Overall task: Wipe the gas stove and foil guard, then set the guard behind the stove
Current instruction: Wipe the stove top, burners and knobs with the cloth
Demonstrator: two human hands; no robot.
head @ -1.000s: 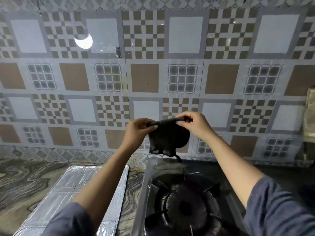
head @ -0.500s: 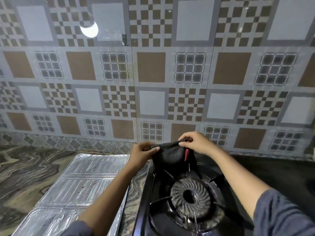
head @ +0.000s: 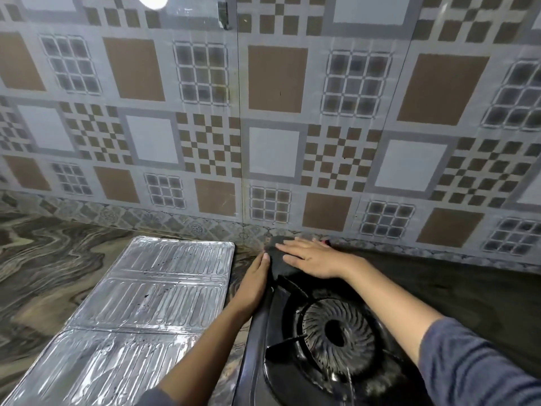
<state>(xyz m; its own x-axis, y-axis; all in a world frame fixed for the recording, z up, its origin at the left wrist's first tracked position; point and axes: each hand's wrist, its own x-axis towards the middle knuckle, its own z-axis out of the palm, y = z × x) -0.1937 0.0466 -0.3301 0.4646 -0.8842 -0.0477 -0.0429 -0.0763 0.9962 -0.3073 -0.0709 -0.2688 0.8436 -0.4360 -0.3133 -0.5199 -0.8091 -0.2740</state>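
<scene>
My right grip [head: 310,259], fingers flat, presses the cloth [head: 278,266] onto the stove [head: 257,332] at its 11 o'clock corner; my left grip [head: 253,285], fingers straight, touches the cloth.

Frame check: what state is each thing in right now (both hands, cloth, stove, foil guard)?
gas stove: burner unlit, no pot on it.
black cloth: bunched on the stove's back left corner.
right hand: flat, fingers straight, pressing on the cloth.
left hand: along the stove's left edge, tip touching the cloth.
foil guard: lying flat on the counter left of the stove, dark specks on it.
</scene>
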